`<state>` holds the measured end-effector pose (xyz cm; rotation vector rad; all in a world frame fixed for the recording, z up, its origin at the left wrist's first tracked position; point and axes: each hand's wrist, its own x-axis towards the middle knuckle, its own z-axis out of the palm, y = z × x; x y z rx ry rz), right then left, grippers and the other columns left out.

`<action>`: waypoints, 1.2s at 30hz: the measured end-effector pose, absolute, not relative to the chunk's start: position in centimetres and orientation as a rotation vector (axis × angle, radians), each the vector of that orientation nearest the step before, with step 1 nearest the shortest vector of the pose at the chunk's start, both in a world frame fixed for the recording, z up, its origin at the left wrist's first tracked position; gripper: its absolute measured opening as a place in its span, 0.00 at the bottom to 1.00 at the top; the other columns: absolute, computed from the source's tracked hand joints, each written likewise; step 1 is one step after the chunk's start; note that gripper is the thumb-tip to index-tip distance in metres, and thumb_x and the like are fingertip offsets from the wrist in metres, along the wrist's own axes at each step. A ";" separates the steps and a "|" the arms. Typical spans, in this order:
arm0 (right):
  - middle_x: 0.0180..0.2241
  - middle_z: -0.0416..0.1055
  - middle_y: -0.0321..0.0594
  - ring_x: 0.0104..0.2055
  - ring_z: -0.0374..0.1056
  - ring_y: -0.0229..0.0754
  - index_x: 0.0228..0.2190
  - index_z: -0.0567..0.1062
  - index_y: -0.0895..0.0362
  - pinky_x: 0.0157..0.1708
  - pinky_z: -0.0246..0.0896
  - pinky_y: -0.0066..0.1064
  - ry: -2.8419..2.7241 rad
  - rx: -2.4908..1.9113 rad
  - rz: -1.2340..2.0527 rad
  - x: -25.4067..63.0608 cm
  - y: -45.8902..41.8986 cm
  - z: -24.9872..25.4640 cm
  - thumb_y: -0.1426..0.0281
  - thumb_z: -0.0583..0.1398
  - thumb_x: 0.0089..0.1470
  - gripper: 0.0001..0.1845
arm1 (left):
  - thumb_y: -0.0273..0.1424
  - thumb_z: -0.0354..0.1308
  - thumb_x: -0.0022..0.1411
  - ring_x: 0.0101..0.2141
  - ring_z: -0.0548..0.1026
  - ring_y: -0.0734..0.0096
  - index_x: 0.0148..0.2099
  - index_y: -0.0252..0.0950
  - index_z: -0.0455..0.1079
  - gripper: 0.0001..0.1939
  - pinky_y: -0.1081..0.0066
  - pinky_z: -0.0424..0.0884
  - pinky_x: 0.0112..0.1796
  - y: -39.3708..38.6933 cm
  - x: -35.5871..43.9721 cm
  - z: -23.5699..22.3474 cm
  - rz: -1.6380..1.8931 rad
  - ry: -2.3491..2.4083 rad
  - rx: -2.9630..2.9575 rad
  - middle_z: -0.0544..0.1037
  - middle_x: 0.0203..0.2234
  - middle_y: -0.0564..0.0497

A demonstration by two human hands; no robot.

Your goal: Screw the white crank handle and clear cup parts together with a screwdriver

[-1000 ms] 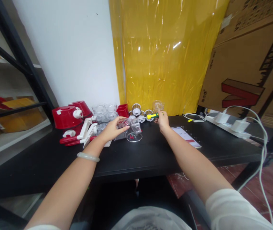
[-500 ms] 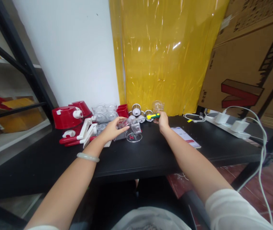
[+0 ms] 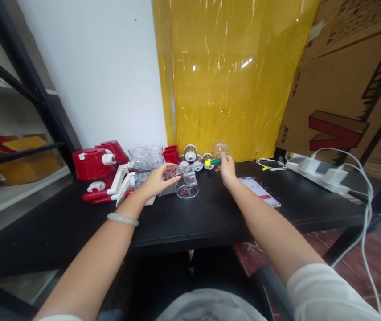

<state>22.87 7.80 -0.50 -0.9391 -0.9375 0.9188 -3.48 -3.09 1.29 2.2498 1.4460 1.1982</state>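
My left hand (image 3: 161,178) is closed around a clear plastic part (image 3: 190,179), thumb toward me, holding it on its side over the black table. In my right hand (image 3: 227,168) is a screwdriver (image 3: 214,162) with a green and yellow handle. It lies level, its shaft pointing left at the clear part; whether the tip touches a screw is too small to tell. Just below the part lies a clear round lid (image 3: 187,191) with small red bits showing through it. Metal-and-white drums (image 3: 190,153) stand stacked behind the screwdriver.
Red housings (image 3: 93,163) and white-and-red handles (image 3: 120,183) crowd the left. Clear cups (image 3: 145,156) and a red square piece (image 3: 170,154) stand at the back. A phone (image 3: 261,191) lies right of my right hand, near a power strip (image 3: 317,175) with trailing cables.
The screwdriver's handle has turned, showing more green and less yellow, and my right fingers have shifted their grip on it. My left hand and the clear part stay in place.
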 end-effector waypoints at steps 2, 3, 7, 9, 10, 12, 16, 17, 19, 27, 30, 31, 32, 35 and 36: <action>0.17 0.60 0.27 0.17 0.61 0.35 0.30 0.66 0.53 0.18 0.62 0.25 -0.916 -0.951 0.951 22.9 7.9 -0.5 0.58 0.55 0.62 0.13 | 0.50 0.64 0.59 0.56 0.75 0.52 0.57 0.38 0.68 0.31 0.50 0.67 0.60 -3.1 -3.5 1.3 1.197 1.447 2.250 0.76 0.57 0.41; 0.19 0.63 0.29 0.19 0.63 0.35 0.30 0.66 0.53 0.18 0.63 0.26 -0.904 -0.950 0.968 22.9 7.9 -0.4 0.60 0.53 0.62 0.12 | 0.50 0.64 0.59 0.56 0.75 0.52 0.58 0.38 0.68 0.31 0.50 0.67 0.60 -3.1 -3.4 1.3 1.198 1.446 2.250 0.76 0.57 0.41; 0.24 0.67 0.30 0.22 0.66 0.35 0.32 0.69 0.54 0.20 0.65 0.26 -0.879 -0.921 1.012 23.0 7.6 -0.1 0.68 0.52 0.56 0.06 | 0.50 0.64 0.59 0.56 0.75 0.52 0.57 0.38 0.68 0.30 0.50 0.66 0.61 -3.2 -3.4 1.4 1.198 1.445 2.252 0.76 0.57 0.41; 0.24 0.66 0.30 0.22 0.66 0.35 0.32 0.69 0.54 0.20 0.65 0.26 -0.876 -0.922 1.012 23.0 7.4 0.1 0.69 0.52 0.55 0.06 | 0.49 0.64 0.59 0.57 0.75 0.52 0.57 0.38 0.68 0.30 0.50 0.66 0.61 -3.2 -3.3 1.4 1.196 1.447 2.253 0.76 0.57 0.41; 0.23 0.66 0.29 0.22 0.65 0.34 0.32 0.69 0.54 0.19 0.64 0.25 -0.875 -0.930 1.010 23.0 7.4 0.2 0.70 0.52 0.56 0.06 | 0.50 0.64 0.59 0.57 0.75 0.52 0.57 0.38 0.68 0.30 0.49 0.66 0.61 -3.2 -3.3 1.4 1.195 1.450 2.253 0.76 0.57 0.41; 0.21 0.65 0.28 0.20 0.64 0.34 0.33 0.68 0.54 0.18 0.62 0.24 -0.872 -0.956 1.008 22.9 7.3 0.3 0.70 0.53 0.57 0.05 | 0.50 0.64 0.59 0.57 0.75 0.52 0.57 0.39 0.68 0.30 0.49 0.67 0.60 -3.2 -3.3 1.4 1.200 1.452 2.248 0.76 0.57 0.41; 0.17 0.60 0.24 0.17 0.60 0.33 0.33 0.66 0.53 0.18 0.61 0.23 -0.883 -0.953 0.980 22.8 7.5 0.1 0.65 0.56 0.59 0.05 | 0.50 0.64 0.58 0.57 0.75 0.52 0.57 0.38 0.68 0.30 0.50 0.67 0.61 -3.2 -3.3 1.4 1.203 1.447 2.243 0.76 0.57 0.41; 0.17 0.60 0.24 0.16 0.59 0.33 0.33 0.66 0.53 0.17 0.61 0.24 -0.895 -0.950 0.959 22.8 7.5 0.1 0.64 0.57 0.60 0.06 | 0.50 0.64 0.58 0.57 0.75 0.52 0.57 0.38 0.68 0.30 0.50 0.67 0.61 -3.2 -3.3 1.4 1.201 1.448 2.243 0.76 0.57 0.41; 0.17 0.60 0.24 0.15 0.58 0.32 0.33 0.66 0.53 0.16 0.59 0.24 -0.926 -0.956 0.923 22.8 7.6 -0.1 0.62 0.58 0.60 0.08 | 0.50 0.64 0.58 0.57 0.74 0.52 0.57 0.39 0.68 0.31 0.50 0.67 0.61 -3.2 -3.4 1.3 1.197 1.451 2.244 0.76 0.57 0.41; 0.23 0.63 0.28 0.19 0.63 0.32 0.32 0.67 0.54 0.18 0.63 0.24 -0.870 -0.945 1.016 22.9 7.3 0.1 0.69 0.50 0.60 0.08 | 0.50 0.64 0.59 0.57 0.75 0.52 0.57 0.39 0.68 0.30 0.50 0.67 0.61 -3.2 -3.3 1.4 1.200 1.454 2.247 0.76 0.57 0.41; 0.24 0.64 0.28 0.20 0.63 0.32 0.33 0.70 0.55 0.18 0.63 0.24 -0.857 -0.934 1.026 22.9 7.3 0.3 0.71 0.51 0.57 0.08 | 0.50 0.64 0.59 0.57 0.75 0.52 0.57 0.39 0.68 0.30 0.50 0.67 0.61 -3.1 -3.4 1.4 1.203 1.444 2.246 0.76 0.57 0.41; 0.24 0.64 0.28 0.20 0.63 0.32 0.33 0.70 0.55 0.18 0.63 0.24 -0.855 -0.938 1.024 22.9 7.3 0.3 0.71 0.51 0.57 0.07 | 0.50 0.64 0.59 0.57 0.74 0.52 0.57 0.39 0.68 0.30 0.50 0.67 0.61 -3.1 -3.4 1.4 1.202 1.445 2.247 0.76 0.57 0.41; 0.23 0.64 0.28 0.20 0.63 0.33 0.33 0.69 0.55 0.18 0.63 0.24 -0.856 -0.942 1.024 22.9 7.4 0.2 0.71 0.52 0.57 0.06 | 0.50 0.64 0.59 0.57 0.74 0.52 0.57 0.39 0.68 0.30 0.50 0.66 0.61 -3.1 -3.4 1.3 1.200 1.445 2.250 0.76 0.57 0.41; 0.18 0.61 0.25 0.17 0.61 0.33 0.33 0.67 0.54 0.18 0.61 0.23 -0.872 -0.942 1.012 22.9 7.5 0.0 0.68 0.55 0.58 0.03 | 0.51 0.64 0.59 0.57 0.74 0.52 0.58 0.39 0.68 0.31 0.50 0.67 0.61 -3.0 -3.5 1.2 1.199 1.440 2.255 0.76 0.57 0.42; 0.17 0.59 0.24 0.17 0.60 0.33 0.33 0.67 0.54 0.18 0.60 0.23 -0.884 -0.937 0.996 22.9 7.6 -0.1 0.66 0.57 0.58 0.04 | 0.51 0.64 0.59 0.57 0.74 0.52 0.58 0.40 0.68 0.31 0.50 0.67 0.61 -3.0 -3.5 1.2 1.200 1.438 2.255 0.76 0.57 0.42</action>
